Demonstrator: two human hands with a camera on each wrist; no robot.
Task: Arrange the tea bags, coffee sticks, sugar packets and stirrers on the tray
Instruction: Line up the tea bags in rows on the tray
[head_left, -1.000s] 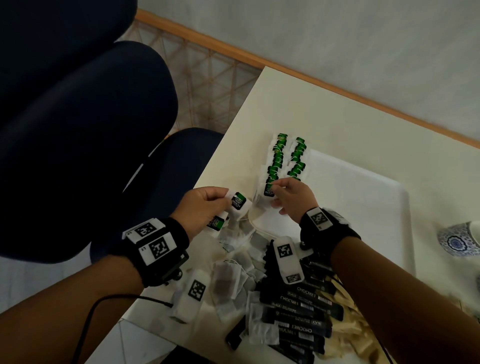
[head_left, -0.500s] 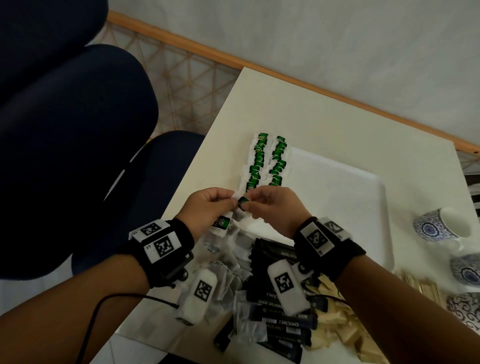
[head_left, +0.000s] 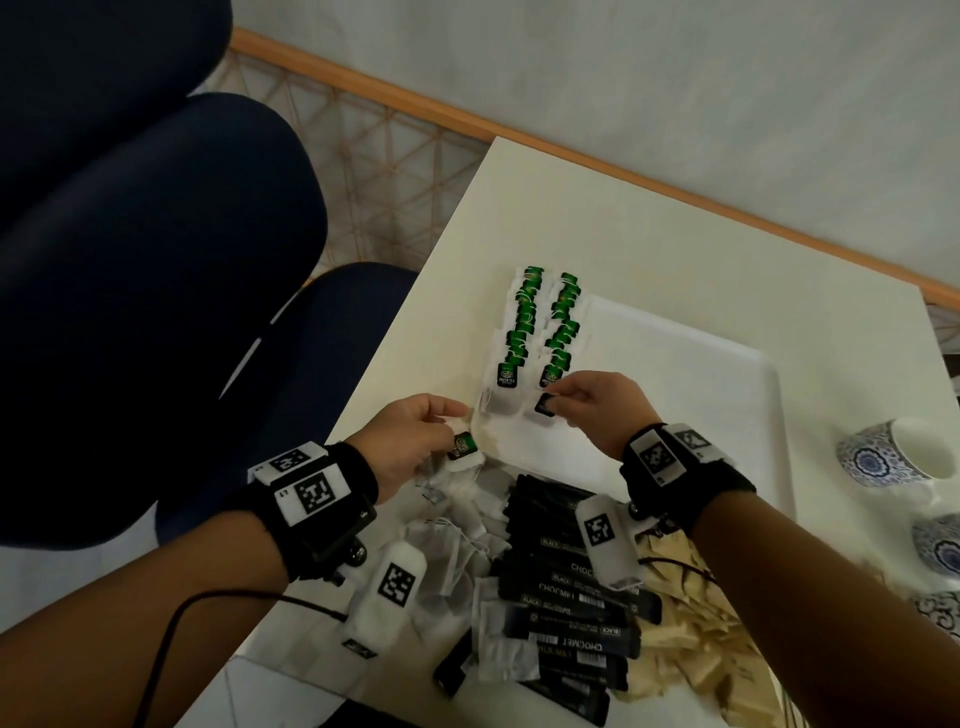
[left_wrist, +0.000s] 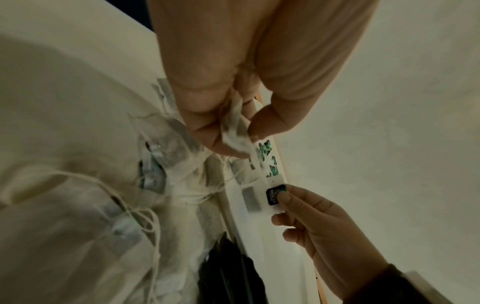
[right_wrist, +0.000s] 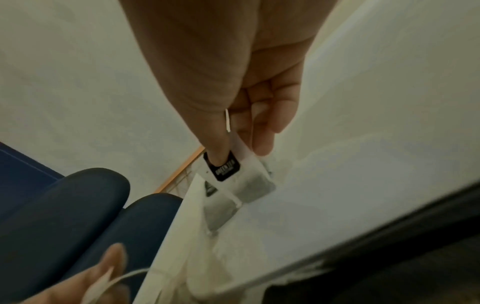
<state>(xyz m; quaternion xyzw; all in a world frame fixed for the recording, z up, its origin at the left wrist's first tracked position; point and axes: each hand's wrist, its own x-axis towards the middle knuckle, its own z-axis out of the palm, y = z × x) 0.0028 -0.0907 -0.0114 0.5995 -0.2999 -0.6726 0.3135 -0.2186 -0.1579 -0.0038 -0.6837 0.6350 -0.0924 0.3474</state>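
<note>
Though fingers hide its edges, the right hand (head_left: 597, 405) pinches a tea bag (right_wrist: 242, 174).

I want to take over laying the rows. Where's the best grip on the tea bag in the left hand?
Probably pinch the green tag from above; it sticks out below the left hand, stiff and flat, while the tea bag is crumpled between the fingers.

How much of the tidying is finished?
Only the start. Two rows of tea bags lie along the tray edge. The right hand is placing another tea bag; the left hand holds more. Loose tea bags, coffee sticks and sugar packets still wait.
</note>
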